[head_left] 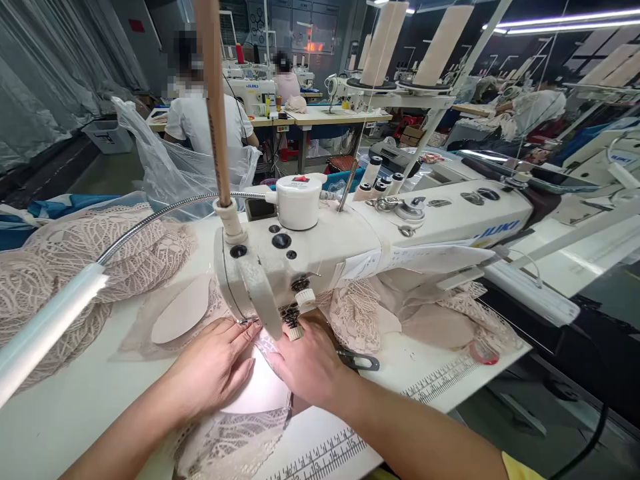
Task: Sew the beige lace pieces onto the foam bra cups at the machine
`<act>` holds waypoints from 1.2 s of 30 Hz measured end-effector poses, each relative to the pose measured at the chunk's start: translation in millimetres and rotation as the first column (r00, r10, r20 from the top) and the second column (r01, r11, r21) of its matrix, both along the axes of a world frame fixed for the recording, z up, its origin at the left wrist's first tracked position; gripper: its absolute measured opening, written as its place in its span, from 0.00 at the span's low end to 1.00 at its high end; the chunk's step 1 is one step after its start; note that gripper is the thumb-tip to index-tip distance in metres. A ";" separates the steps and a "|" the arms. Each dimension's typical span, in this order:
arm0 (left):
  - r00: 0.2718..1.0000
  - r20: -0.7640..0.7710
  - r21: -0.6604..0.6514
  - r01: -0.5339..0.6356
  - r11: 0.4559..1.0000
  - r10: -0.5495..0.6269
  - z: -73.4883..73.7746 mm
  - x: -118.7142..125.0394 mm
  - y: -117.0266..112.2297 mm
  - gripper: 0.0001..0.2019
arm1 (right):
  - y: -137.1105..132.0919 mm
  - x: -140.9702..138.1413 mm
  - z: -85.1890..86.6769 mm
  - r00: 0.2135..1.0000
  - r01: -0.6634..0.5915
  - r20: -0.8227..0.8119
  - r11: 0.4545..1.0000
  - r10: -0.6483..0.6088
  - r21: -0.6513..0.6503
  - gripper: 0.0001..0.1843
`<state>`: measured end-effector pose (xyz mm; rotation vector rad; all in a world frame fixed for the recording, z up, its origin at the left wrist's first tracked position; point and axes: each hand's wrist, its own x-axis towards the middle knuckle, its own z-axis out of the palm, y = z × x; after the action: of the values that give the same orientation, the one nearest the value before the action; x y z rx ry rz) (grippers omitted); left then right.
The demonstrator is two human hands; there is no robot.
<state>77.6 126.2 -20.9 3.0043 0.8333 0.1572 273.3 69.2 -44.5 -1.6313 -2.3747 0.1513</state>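
Observation:
Under the head of a white sewing machine (pixel 310 233) lies a beige lace piece (pixel 235 440) with a smooth pale cup-shaped panel (pixel 260 387). My left hand (pixel 220 363) rests flat on the panel's left side, fingers stretched toward the needle area and thumb apart. Pressed onto the right edge of the work is my right hand (pixel 307 360), its thumb out to the left; the tension knobs partly cover its fingers. The machine head hides the needle and the fingertips of both hands. Beside my right wrist lies a grey slotted metal piece (pixel 359 360).
Lace pieces (pixel 100 260) are heaped at the left, near a loose pale cup (pixel 183 310). More lace (pixel 355 313) lies right of the needle. A lamp (pixel 50 327) on a bendable arm crosses the left side. A ruler strip (pixel 325 457) marks the front edge. People work behind.

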 end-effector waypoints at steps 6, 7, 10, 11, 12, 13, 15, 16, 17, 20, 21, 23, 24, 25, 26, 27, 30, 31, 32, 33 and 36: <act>0.997 0.037 0.052 0.063 0.997 -0.065 10.5 -4.7 5.1 0.14 | 2.4 10.4 -6.4 0.998 -0.027 -0.050 0.998 0.030 0.055 0.09; 0.995 0.067 0.081 0.065 0.995 -0.071 9.8 -5.1 2.8 0.15 | 2.7 12.2 -8.6 0.997 -0.020 -0.068 0.997 0.025 0.070 0.09; 0.986 0.148 0.109 0.060 0.992 -0.076 4.9 -2.7 -7.9 0.14 | 2.9 15.5 -12.0 0.991 -0.011 -0.133 0.993 0.027 0.115 0.09; 0.983 0.169 0.104 0.055 0.993 -0.073 2.7 -0.9 -11.5 0.14 | 2.6 15.8 -11.4 0.989 -0.020 -0.144 0.992 0.038 0.124 0.09; 0.980 0.190 0.100 0.046 0.994 -0.065 0.5 1.0 -14.5 0.13 | 2.1 15.7 -10.0 0.988 -0.040 -0.145 0.991 0.058 0.125 0.09; 0.976 0.209 0.099 0.040 0.994 -0.060 -1.7 2.7 -16.7 0.12 | 1.4 15.2 -8.0 0.988 -0.063 -0.136 0.991 0.079 0.118 0.09; 0.971 0.233 0.098 0.034 0.995 -0.056 -5.6 4.7 -18.6 0.12 | -0.1 13.4 -3.7 0.987 -0.106 -0.107 0.990 0.116 0.089 0.09; 0.969 0.239 0.097 0.032 0.995 -0.055 -7.2 4.9 -18.6 0.12 | -0.8 12.4 -1.9 0.988 -0.117 -0.095 0.991 0.124 0.071 0.10; 0.969 0.241 0.094 0.032 0.995 -0.053 -8.5 4.6 -18.1 0.12 | -1.4 11.6 -0.6 0.988 -0.123 -0.086 0.991 0.127 0.055 0.11; 0.969 0.242 0.084 0.034 0.996 -0.053 -10.0 1.8 -16.5 0.12 | -2.5 10.5 0.6 0.988 -0.132 -0.077 0.991 0.134 0.024 0.12; 0.969 0.243 0.083 0.033 0.996 -0.052 -9.7 0.8 -16.4 0.13 | -2.5 10.7 0.4 0.988 -0.135 -0.076 0.991 0.136 0.018 0.12; 0.967 0.249 0.083 0.039 0.996 -0.058 -7.9 -0.3 -17.2 0.13 | -2.1 11.6 -0.4 0.987 -0.138 -0.077 0.990 0.139 0.013 0.11; 0.965 0.257 0.081 0.039 0.996 -0.058 -6.9 -0.3 -18.0 0.13 | -1.7 12.2 -0.8 0.987 -0.136 -0.081 0.991 0.137 0.016 0.11; 0.962 0.269 0.076 0.033 0.997 -0.052 -6.1 0.3 -19.1 0.12 | -1.1 12.7 -1.1 0.987 -0.132 -0.088 0.991 0.134 0.024 0.11; 0.960 0.278 0.066 0.021 0.998 -0.039 -5.8 1.3 -20.3 0.10 | -0.5 13.2 -1.4 0.987 -0.127 -0.100 0.991 0.129 0.034 0.11; 0.959 0.283 0.052 0.002 0.999 -0.017 -6.2 2.8 -21.4 0.09 | 0.1 13.6 -1.6 0.986 -0.116 -0.115 0.992 0.121 0.043 0.11; 0.957 0.281 -0.011 -0.074 0.997 0.074 -12.3 8.0 -22.9 0.08 | 1.4 14.1 -1.9 0.984 -0.092 -0.148 0.994 0.100 0.062 0.12; 0.955 0.280 -0.027 -0.092 0.995 0.096 -15.5 9.4 -22.7 0.09 | 1.4 14.1 -1.9 0.984 -0.094 -0.148 0.993 0.103 0.067 0.12; 0.952 0.286 -0.032 -0.103 0.994 0.108 -18.7 10.4 -22.2 0.11 | 1.3 14.0 -1.9 0.983 -0.100 -0.145 0.992 0.110 0.074 0.12; 0.948 0.297 -0.030 -0.106 0.994 0.110 -21.5 10.9 -21.5 0.11 | 1.0 14.0 -1.8 0.983 -0.108 -0.140 0.991 0.119 0.083 0.13; 0.938 0.331 -0.012 -0.103 0.995 0.101 -24.8 10.4 -20.2 0.12 | -0.1 14.0 -0.5 0.979 -0.132 -0.140 0.986 0.145 0.098 0.13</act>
<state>88.0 106.0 -45.6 2.8178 0.9467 0.6476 287.2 69.1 -45.0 -1.3662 -2.3470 0.1832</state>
